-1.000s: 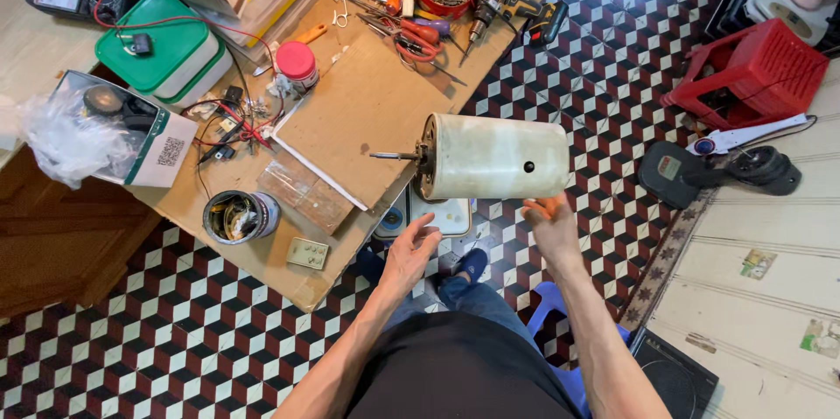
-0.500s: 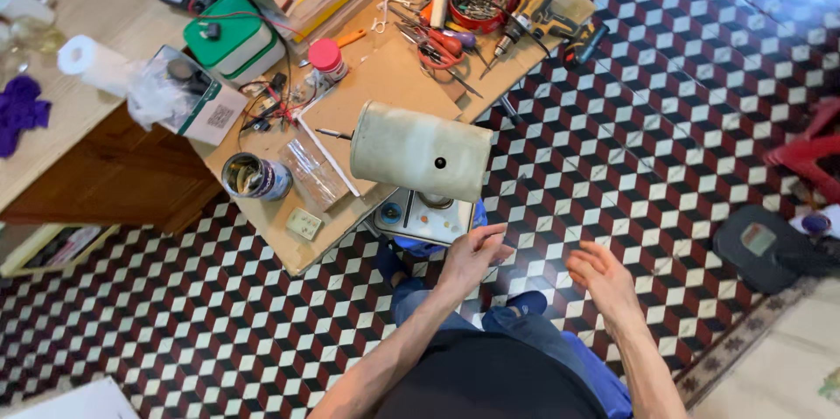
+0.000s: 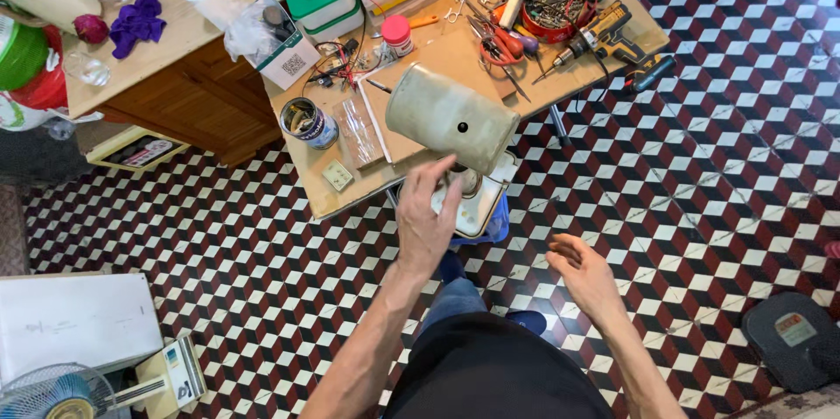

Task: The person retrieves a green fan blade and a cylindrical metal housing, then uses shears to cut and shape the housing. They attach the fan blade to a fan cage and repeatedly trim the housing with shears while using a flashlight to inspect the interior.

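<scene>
Left grip point(image 3: 427, 219) lies loosely splayed on the white base point(image 3: 472, 200) just under the grey cylinder point(image 3: 452, 118), fingers unclenched; right grip point(image 3: 584, 277) hangs empty and half-curled over the tiled floor point(image 3: 700, 174), well apart from the cylinder. That cylinder sits at the worktop point(image 3: 332, 196) edge, overhanging it — open floor lies beyond. Its lower end and the base are partly hidden by the hand. Its long axis tilts from upper left down to lower right — a tin can point(image 3: 306, 122) stands near its left.
</scene>
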